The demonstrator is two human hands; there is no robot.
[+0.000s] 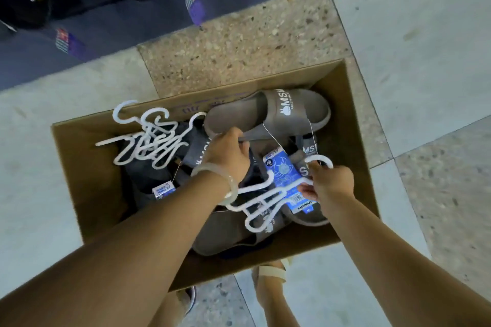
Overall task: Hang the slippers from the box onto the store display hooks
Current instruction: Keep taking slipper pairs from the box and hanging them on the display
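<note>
Lifting a grey slipper point(268, 111) with the left hand point(228, 151), right hand point(329, 180) gripping a white hanger point(261, 200); cardboard box point(87, 167) still full, nothing hung.

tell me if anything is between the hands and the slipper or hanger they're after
Nothing visible does. The left hand already grips the grey slipper by its edge above the box, and the right hand holds the white hanger. The display hooks are out of view.

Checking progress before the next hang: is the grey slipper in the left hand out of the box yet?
Mostly out. The left hand grips the grey slipper raised above the box rim; thin strings still tie it to a blue tag inside.
</note>
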